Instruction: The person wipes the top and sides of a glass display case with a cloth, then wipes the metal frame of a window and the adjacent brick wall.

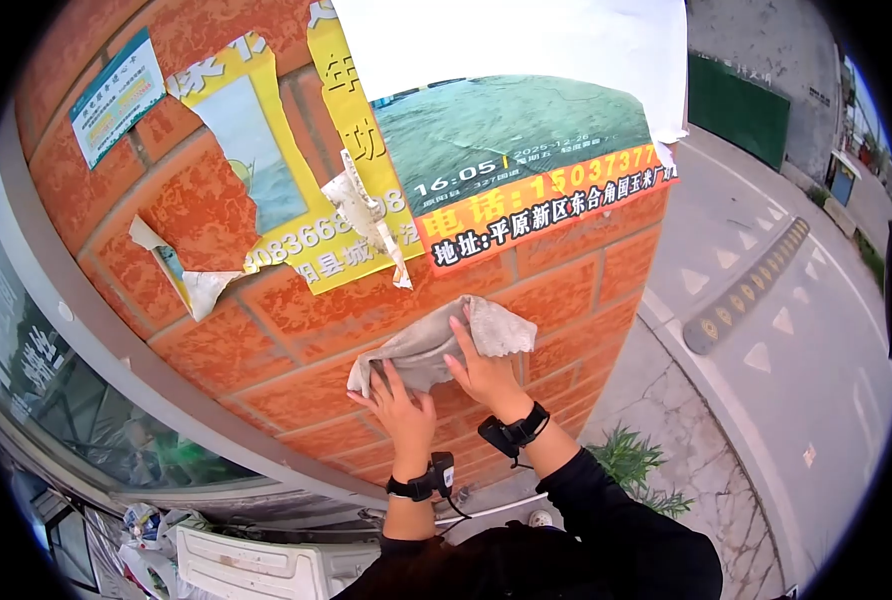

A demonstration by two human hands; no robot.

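Note:
A grey cloth (pixel 421 345), creased and partly folded over, is spread against an orange-red brick-patterned wall (pixel 296 320) below the posters. My left hand (pixel 403 408) grips its lower left part, fingers pointing up. My right hand (pixel 488 378) holds the cloth's right part, with the thumb and fingers on the fabric. Above the cloth are a torn yellow poster (pixel 356 220) with peeling white scraps and a large poster (pixel 536 130) with a sea picture and a red-orange strip of text. Each wrist wears a black strapped device.
A small teal-and-white notice (pixel 118 97) is stuck at the upper left. A window with a grey frame (pixel 116 350) borders the wall on the left. A white bin-like box (pixel 256 565) stands below. On the right are a plant (pixel 626 460) and a road with a speed bump (pixel 746 290).

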